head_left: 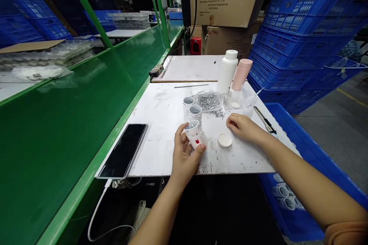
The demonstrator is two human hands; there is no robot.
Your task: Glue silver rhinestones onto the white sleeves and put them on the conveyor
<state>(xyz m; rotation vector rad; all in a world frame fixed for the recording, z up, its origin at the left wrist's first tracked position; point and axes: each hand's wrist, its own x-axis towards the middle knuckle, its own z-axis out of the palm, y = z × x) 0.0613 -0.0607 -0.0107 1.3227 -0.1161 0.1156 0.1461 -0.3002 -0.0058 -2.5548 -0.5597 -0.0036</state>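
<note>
Left hand [184, 159] is gripping a plastic cylinder [196, 138] while my right hand [241, 127] is resting empty just beside a round lid [224, 140].

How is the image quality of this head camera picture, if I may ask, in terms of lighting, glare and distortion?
In the head view, wide-angle distortion bends the stacked blue plastic crates near the right edge; the long green-painted shelf panel shows pale glare streaks; the far background is dim, while the white work board is bright and fairly sharp.

Three plastic cylinders [195, 111], two bottles [227, 71], one smartphone [123, 151].
</note>
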